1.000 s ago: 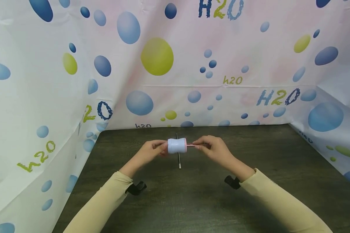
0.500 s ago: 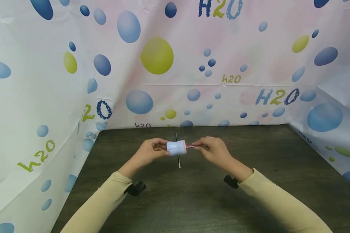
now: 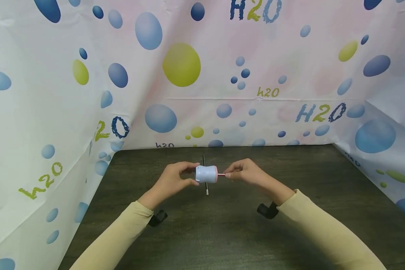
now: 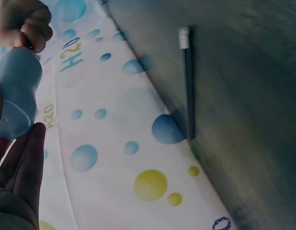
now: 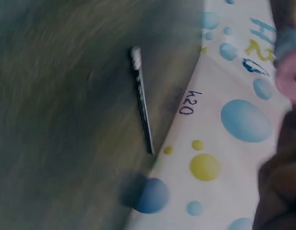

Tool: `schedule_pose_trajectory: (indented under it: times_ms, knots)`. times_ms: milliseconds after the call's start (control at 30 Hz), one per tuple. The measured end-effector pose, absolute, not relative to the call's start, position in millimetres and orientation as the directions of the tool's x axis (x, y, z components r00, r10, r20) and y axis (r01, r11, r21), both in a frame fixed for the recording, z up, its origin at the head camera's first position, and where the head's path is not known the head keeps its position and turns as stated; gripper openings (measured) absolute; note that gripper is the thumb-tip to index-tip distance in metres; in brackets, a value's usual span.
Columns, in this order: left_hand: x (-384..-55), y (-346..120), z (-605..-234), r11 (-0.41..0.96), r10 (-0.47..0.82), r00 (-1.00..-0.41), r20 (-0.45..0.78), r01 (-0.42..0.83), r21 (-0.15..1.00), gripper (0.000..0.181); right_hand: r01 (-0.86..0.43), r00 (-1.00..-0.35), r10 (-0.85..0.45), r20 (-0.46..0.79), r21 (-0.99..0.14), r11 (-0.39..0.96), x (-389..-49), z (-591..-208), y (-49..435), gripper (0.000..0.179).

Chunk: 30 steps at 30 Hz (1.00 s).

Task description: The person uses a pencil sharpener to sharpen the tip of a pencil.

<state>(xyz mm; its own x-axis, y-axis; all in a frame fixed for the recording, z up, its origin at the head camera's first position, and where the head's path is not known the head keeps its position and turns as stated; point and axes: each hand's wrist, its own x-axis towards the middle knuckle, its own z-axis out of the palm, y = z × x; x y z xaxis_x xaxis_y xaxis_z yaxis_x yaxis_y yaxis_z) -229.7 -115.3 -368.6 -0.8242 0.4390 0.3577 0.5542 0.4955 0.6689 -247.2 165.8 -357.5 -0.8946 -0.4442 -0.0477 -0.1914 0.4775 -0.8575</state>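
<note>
Sharpener (image 3: 206, 174), as the pale blue, waisted cylinder is judged to be, is held above the table (image 3: 202, 232) near the centre of the head view, its long axis laid across the frame. Its left end is pinched between thumb and fingers of the left hand (image 3: 174, 178); its pink end (image 3: 216, 174) is turned right, toward the right hand (image 3: 248, 172). By that hand a thin red pencil (image 3: 221, 174) is pinched, only a short length being exposed at the pink end. Pencil and cylinder are nearly lined up, and on that alignment any push or turn is judged to depend. The cylinder is touched by the left hand alone; the right is held just beside. Below it, a dark pencil (image 3: 207, 189) is laid on the table, crossed nearly at right angles. Along the upper frame a spotted sheet (image 3: 182, 64) is hung.
</note>
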Motion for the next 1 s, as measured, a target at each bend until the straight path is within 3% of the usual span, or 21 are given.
schedule_pose_trajectory:
  times_ms: [100,200,367,533,600,767,867,1000]
  knots:
    - [-228.3,-115.2,-373.3,0.530,0.462,-0.801,0.380,0.593,0.606,0.053,-0.050,-0.865,-0.463,-0.194,-0.884,0.465,-251.3,-358.8,169.0,0.026]
    - [-227.7,-116.4,-377.9,0.546,0.469,-0.803,0.368,0.591,0.593,0.056,-0.045,-0.859,-0.473,-0.195,-0.892,0.450,-251.9,-363.5,169.0,0.028]
    - [-231.1,-121.1,-379.9,0.447,0.484,-0.819,0.309,0.535,0.718,0.059,-0.239,-0.891,-0.454,0.011,-0.862,0.447,-246.8,-373.6,167.1,0.024]
    - [-238.9,-122.5,-375.3,0.237,0.450,-0.877,0.167,0.297,0.925,0.054,-0.423,-0.886,-0.392,0.246,-0.775,0.470,-238.5,-375.2,165.1,0.016]
    - [-242.3,-122.1,-374.3,0.232,0.441,-0.895,0.072,0.191,0.954,0.058,-0.509,-0.858,-0.375,0.352,-0.685,0.521,-235.0,-374.6,163.2,0.013]
    - [-244.4,-122.0,-376.4,0.315,0.455,-0.884,-0.104,0.050,0.948,0.083,-0.709,-0.672,-0.412,0.616,-0.374,0.598,-232.2,-378.1,157.8,0.014]
    - [-243.1,-121.6,-376.6,0.319,0.461,-0.880,-0.116,0.042,0.947,0.078,-0.730,-0.640,-0.423,0.642,-0.337,0.594,-231.5,-380.9,156.0,0.013]
    - [-242.3,-118.0,-373.8,0.329,0.438,-0.896,-0.074,0.083,0.941,0.047,-0.672,-0.725,-0.405,0.557,-0.444,0.592,-230.4,-380.2,156.1,0.007]
